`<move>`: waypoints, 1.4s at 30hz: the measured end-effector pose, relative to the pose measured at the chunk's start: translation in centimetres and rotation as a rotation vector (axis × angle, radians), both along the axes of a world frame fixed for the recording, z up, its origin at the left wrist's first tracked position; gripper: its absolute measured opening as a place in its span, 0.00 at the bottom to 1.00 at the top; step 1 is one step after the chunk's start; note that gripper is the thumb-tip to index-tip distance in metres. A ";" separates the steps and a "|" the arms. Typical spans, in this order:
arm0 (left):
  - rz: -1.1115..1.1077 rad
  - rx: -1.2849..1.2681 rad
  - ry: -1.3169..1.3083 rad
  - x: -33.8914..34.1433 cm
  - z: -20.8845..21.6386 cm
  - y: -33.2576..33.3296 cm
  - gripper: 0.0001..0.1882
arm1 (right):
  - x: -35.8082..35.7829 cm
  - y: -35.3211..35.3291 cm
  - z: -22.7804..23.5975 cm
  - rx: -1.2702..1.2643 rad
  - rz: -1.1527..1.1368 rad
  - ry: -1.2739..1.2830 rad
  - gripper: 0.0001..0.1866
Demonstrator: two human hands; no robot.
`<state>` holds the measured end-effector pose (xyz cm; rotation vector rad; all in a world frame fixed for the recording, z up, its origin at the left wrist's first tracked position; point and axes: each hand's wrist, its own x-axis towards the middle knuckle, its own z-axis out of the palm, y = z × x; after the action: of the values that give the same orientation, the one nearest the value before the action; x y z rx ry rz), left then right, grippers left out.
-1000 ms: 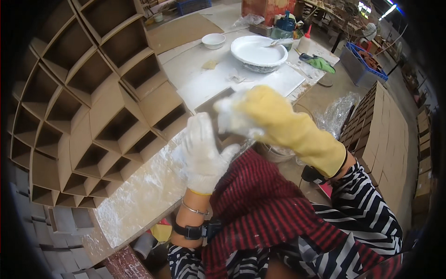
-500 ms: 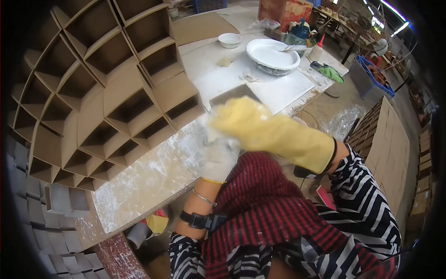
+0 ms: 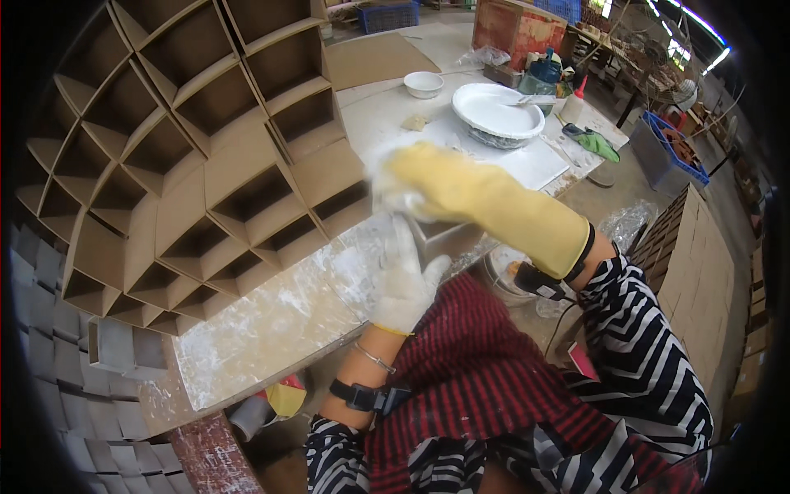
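My left hand (image 3: 403,284), in a white glove, lies against the near left side of a small open grey-brown box (image 3: 453,240). Its fingers are stretched out and the thumb stands apart. Above it, my right hand (image 3: 424,177) wears a long yellow rubber glove and is blurred by motion. Its fingers are closed, with something whitish under them that I cannot make out. The yellow glove hides the box's far part. Both hands are over the white-smeared worktable (image 3: 271,337).
A large stack of open cardboard boxes (image 3: 247,189) rises at the left. Farther back stand a basin of white paste (image 3: 499,111) with a flat tool across it, a small white bowl (image 3: 424,84), a red-tipped bottle (image 3: 574,103) and a green glove (image 3: 591,142). A blue crate (image 3: 671,152) sits at right.
My left hand has straightened its fingers and spread its thumb. My right hand has lifted slightly away from it, uncovering part of the small box. The whole view has shifted a little.
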<state>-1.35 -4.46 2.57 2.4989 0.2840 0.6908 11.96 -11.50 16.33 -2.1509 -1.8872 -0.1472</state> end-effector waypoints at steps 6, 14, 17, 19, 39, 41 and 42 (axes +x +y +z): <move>-0.074 0.395 -0.223 -0.5 3.2 0.3 0.34 | 2.2 0.8 -1.7 -0.077 -0.076 -0.053 0.13; -0.116 0.454 -0.254 0.2 2.6 0.6 0.25 | 3.3 1.4 -1.4 -0.153 0.083 0.035 0.19; -0.114 0.416 -0.222 0.1 3.1 0.4 0.24 | 4.8 1.7 -1.7 -0.012 0.056 -0.056 0.17; -0.092 0.387 -0.201 -0.1 2.9 0.4 0.24 | 4.4 2.0 -0.4 0.096 -0.075 -0.118 0.17; -0.069 0.451 -0.207 0.4 2.5 0.6 0.23 | 0.6 -7.7 -1.9 0.040 -0.115 0.049 0.10; -0.075 0.481 -0.216 0.2 2.8 0.4 0.23 | 0.1 -9.8 -3.6 0.249 -0.058 -0.151 0.12; -0.087 0.507 -0.234 0.1 2.9 0.4 0.23 | 0.1 -10.4 -2.9 0.287 -0.042 -0.087 0.13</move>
<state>-1.27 -4.03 5.51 2.8366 -0.1011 1.1215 12.08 -21.94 13.46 -2.0174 -1.7433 -0.4961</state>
